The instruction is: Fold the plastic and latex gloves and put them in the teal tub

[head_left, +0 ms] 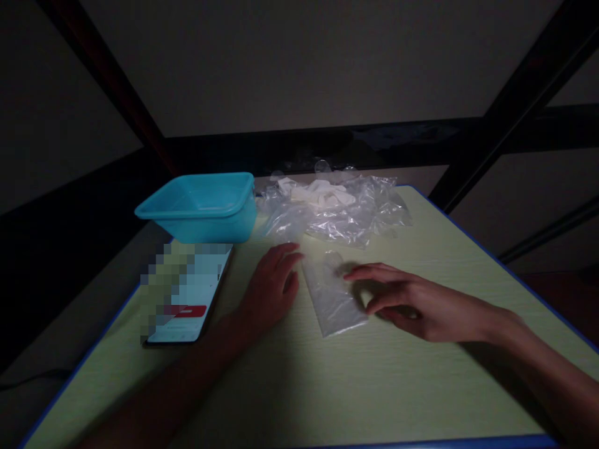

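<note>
A folded clear plastic piece (334,299), with a rounded tab at its far end, lies flat on the table between my hands. On its left side is my left hand (274,284), fingers curved and apart, fingertips near its upper left edge, holding nothing. My right hand (407,299) hovers at its right side with thumb and fingers apart and nothing between them. Crumpled clear plastic (341,221) forms a pile behind, with a white crumpled item (322,193) on it.
A blue plastic basin (210,227) stands at the back left. In front of it lies a phone (196,293) with a lit screen, partly pixelated. The pale table (374,386) has a blue edge. Dark metal bars rise behind the table on both sides.
</note>
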`<state>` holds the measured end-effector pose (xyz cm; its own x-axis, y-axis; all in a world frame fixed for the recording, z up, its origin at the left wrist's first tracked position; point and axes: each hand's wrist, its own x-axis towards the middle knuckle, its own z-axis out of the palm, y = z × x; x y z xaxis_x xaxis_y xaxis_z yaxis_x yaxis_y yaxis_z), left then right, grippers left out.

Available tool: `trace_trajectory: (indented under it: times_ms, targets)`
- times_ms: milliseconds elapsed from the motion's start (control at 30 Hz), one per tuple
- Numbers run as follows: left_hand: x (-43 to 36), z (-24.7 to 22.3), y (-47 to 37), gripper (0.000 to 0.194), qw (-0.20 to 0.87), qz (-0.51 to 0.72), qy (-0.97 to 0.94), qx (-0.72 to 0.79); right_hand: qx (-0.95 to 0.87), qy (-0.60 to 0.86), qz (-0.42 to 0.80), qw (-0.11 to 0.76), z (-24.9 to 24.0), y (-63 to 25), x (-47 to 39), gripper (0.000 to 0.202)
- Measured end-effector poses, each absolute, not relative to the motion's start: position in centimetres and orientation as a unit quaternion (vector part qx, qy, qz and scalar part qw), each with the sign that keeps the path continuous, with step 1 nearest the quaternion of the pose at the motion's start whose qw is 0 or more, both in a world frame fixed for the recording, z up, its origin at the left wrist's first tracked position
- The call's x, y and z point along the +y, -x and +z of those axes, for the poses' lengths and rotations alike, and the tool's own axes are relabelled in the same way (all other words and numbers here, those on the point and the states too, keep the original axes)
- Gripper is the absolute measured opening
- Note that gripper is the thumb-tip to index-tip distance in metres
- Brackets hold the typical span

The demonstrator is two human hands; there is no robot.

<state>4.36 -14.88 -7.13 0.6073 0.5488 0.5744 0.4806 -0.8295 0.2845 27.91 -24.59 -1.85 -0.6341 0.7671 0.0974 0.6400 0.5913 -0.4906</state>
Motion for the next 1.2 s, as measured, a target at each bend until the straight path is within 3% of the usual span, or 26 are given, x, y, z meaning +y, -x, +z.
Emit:
trace_trajectory:
  times_ms: [100,267,500,833,1200]
  targets:
    - [-15.8,-6.6,-4.5,0.023,0.108,0.341,-0.915,0.187,-0.873,0.405,0.213,0.168,-2.0,-27.7,-24.6,0.015]
    - [-16.8,-6.1,-4.7,0.022,0.175,0.27,-0.944,0.078,-0.88,0.384,0.224,0.169,-2.5,-27.5,-24.4,0.014]
    - [-16.9,-6.1,-4.8,0.024,0.176,0.212,-0.959,0.064,-0.895,0.373,0.2,0.144,-2.6,-27.3,-24.4,0.017]
    - [-16.9,-5.9,-5.0,0.023,0.179,0.214,-0.958,0.066,-0.935,0.339,-0.037,0.097,-3.1,-26.3,-25.4,0.027]
    - [-16.9,-5.9,-5.0,0.02,0.167,0.226,-0.958,0.059,-0.936,0.321,-0.073,0.127,-3.7,-26.1,-25.3,0.031]
